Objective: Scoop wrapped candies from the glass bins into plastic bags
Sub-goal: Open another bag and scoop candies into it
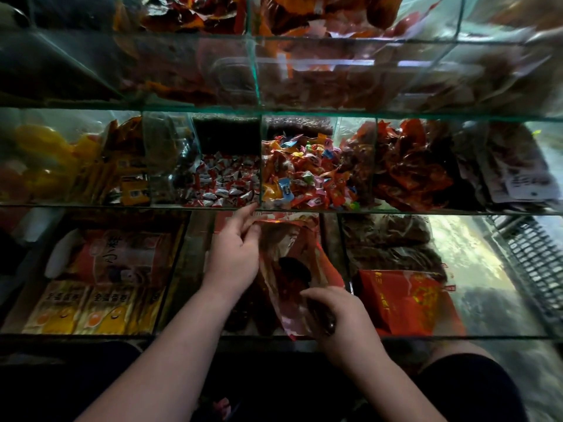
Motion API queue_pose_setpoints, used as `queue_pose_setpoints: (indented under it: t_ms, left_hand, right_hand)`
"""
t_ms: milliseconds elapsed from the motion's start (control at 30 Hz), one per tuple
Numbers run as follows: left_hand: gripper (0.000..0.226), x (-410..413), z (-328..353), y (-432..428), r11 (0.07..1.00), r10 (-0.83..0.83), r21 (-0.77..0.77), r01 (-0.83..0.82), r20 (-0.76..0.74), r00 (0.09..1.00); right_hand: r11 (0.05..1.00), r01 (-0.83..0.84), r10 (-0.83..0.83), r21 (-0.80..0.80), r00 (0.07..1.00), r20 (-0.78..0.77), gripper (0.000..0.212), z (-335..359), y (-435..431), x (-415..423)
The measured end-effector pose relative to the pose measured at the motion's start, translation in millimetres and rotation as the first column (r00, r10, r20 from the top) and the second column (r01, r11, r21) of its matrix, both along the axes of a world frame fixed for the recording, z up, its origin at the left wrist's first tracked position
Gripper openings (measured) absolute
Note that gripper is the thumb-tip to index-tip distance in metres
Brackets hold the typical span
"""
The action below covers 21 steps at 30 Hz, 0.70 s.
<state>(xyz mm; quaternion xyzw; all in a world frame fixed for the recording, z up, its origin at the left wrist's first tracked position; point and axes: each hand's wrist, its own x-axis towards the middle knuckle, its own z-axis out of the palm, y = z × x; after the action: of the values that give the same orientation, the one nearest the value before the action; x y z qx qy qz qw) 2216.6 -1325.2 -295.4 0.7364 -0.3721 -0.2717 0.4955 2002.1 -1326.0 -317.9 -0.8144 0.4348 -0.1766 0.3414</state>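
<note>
Could spill. Bag (pixel 292 269) held only at the top edge by the left fingers (pixel 248 231), pinched together on the thin plastic. If that pinch slips, mouth falls shut and candies drop into the bin below. Could also tear, since the plastic looks thin and crinkled.

Right fingers (pixel 316 295) curled tight around a dark handle, likely a scoop (pixel 294 268), with its dark bowl poking into the bag's mouth. If tipped too fast, candies might bounce off the rim and miss. Hard to tell whether anything sits in the scoop now.

Left hand (pixel 234 257) sits at about 10 o'clock from the bag's middle, palm down, thumb side toward the bag. Wrist straight, bare forearm running down to 7 o'clock, toward the bottom edge of the view.

Right hand (pixel 338 318) sits at about 5 o'clock from the bag's middle, knuckles up, closed like a fist. Forearm running down to 5 o'clock.

Bag hangs over the near row of glass bins (pixel 323 226), just in front of the middle row. Mixed bright candies (pixel 307 172) at 12 o'clock from the bag, red and white candies (pixel 225 181) at 11 o'clock. Both piles close by, one shelf up.
</note>
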Motion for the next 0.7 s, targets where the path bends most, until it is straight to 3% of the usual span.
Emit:
queue_pose_setpoints:
  t_ms: [133,200,300,400,500,567,700]
  left_hand:
    - [0.092,-34,-26,19,0.916,-0.078,0.398,0.057,0.038,0.996]
    - [0.091,-56,-43,31,0.874,-0.114,0.476,0.098,0.005,0.993]
    - [0.065,-74,-60,37,0.892,-0.102,0.439,0.106,-0.033,0.994]
    - [0.053,-80,-61,27,0.904,-0.096,0.404,0.136,-0.119,0.988]
    - [0.060,-80,-57,25,0.933,-0.113,0.294,0.208,-0.309,0.944]
    - [0.070,-76,-57,31,0.964,-0.076,0.209,0.166,-0.382,0.921]
    - [0.071,-58,-59,42,0.960,0.049,0.278,0.023,-0.246,0.968]
  right_hand:
    - [0.999,0.043,-0.042,0.029,0.999,-0.026,0.039,-11,1,1]
    - [0.998,0.039,-0.038,0.049,0.999,-0.039,0.040,-15,0,1]
    - [0.993,0.053,-0.050,0.104,0.998,-0.039,0.042,-16,-4,0]
    - [0.981,0.068,-0.074,0.180,0.997,0.028,0.024,-10,-12,0]
    - [0.958,0.100,-0.120,0.267,0.991,0.060,0.030,-3,-17,5]
    - [0.952,0.086,-0.114,0.294,0.990,0.081,0.034,-1,-16,12]
    - [0.882,0.093,-0.170,0.462,0.977,0.127,0.033,-7,-12,31]
